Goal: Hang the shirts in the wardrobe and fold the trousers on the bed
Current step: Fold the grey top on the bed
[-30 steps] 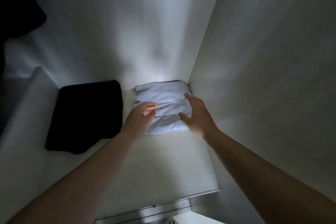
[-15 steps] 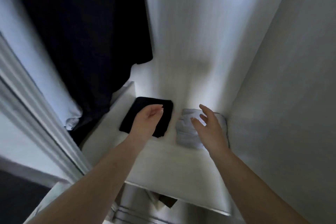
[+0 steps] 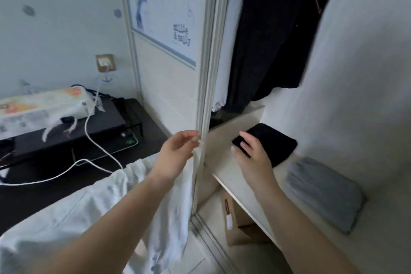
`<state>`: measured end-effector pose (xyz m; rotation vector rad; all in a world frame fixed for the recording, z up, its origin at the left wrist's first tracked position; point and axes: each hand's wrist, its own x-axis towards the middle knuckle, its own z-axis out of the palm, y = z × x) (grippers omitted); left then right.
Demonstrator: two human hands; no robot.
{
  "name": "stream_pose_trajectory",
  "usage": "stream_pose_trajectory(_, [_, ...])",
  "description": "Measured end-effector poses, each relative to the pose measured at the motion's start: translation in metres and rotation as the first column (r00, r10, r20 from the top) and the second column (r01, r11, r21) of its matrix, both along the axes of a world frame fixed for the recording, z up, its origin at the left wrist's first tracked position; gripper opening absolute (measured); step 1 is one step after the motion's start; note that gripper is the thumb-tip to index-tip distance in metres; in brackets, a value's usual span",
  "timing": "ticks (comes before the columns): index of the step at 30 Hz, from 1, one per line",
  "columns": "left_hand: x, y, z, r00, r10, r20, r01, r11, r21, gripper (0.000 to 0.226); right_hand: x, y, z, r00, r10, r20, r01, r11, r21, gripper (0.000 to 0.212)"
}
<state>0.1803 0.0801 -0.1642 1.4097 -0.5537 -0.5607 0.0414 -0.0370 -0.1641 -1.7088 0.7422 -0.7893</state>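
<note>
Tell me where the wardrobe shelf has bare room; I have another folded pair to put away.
The shelf is bare along its front edge, beside the door frame, under the right hand. A narrow strip lies between the black fold and the grey fold. The back and right are crowded: both folds fill them, and dark clothes hang over the back left corner.

Folded trousers (image 3: 266,143) at 3 o'clock: solid black. Folded trousers (image 3: 323,193) at 4 o'clock: plain grey-blue. Hanging garment (image 3: 273,29) at 1 o'clock: black. Shelf (image 3: 235,176): off-white. Wardrobe door (image 3: 169,55) at 12 o'clock: white, grey-blue trim, blue figure print. Cloth (image 3: 89,211) at 7 o'clock: white. Cable (image 3: 93,147): white. Desk (image 3: 33,189): black.
</note>
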Motion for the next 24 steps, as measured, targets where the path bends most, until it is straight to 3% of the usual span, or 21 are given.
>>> stream_pose_trajectory(7, [0.022, 0.159, -0.007, 0.958, 0.283, -0.055, -0.285, 0.958, -0.032, 0.012, 0.068, 0.124, 0.006, 0.95, 0.312, -0.02, -0.312, 0.95, -0.014, 0.038])
stream_pose_trajectory(13, [0.028, 0.308, -0.027, 0.829, 0.554, -0.077, -0.556, 0.831, -0.005, 0.012, 0.122, 0.25, -0.002, 0.824, 0.565, -0.037, -0.566, 0.823, -0.045, 0.035])
stream_pose_trajectory(24, [-0.068, 0.625, -0.068, 0.475, 0.874, -0.103, -0.865, 0.485, 0.131, 0.011, 0.123, 0.544, -0.049, 0.433, 0.898, -0.073, -0.893, 0.439, 0.096, 0.033])
